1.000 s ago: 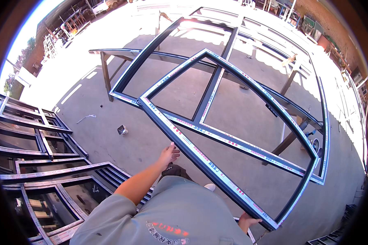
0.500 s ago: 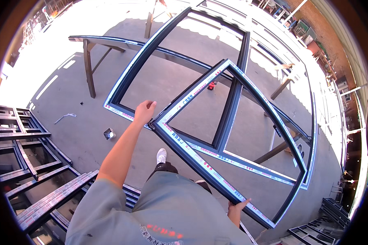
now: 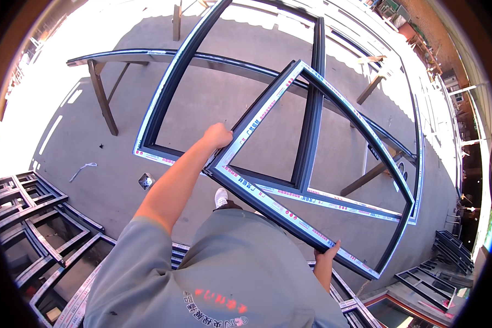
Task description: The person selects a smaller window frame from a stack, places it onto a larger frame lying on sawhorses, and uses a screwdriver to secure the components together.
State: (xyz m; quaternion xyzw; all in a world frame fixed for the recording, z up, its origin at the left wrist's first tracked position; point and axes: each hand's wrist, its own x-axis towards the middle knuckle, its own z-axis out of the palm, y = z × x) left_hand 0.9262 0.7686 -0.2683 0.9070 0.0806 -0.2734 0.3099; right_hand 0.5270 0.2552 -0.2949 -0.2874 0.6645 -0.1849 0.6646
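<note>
While dark frames (image 3: 60, 229) lie piled at the far left, a thin pale strip (image 3: 83, 170) rests on the grey floor (image 3: 120, 153), just below a brown trestle leg (image 3: 102, 98) that props a long beam (image 3: 120, 54). Next comes a small square container (image 3: 146, 181), then a large frame (image 3: 180, 74) with pale printed edging, lying across the beam. The left hand (image 3: 218, 135) has its fingers curled around the left side of a smaller frame (image 3: 284, 210); a white shoe (image 3: 221, 198) shows below. This smaller frame slants over the large frame's near part; whether the two touch, I cannot tell. Further right, the right hand (image 3: 328, 252) grips the smaller frame's near rail, thumb on top, other fingers mostly hidden. Farthest right, more frames (image 3: 429, 287) lie low down.
</note>
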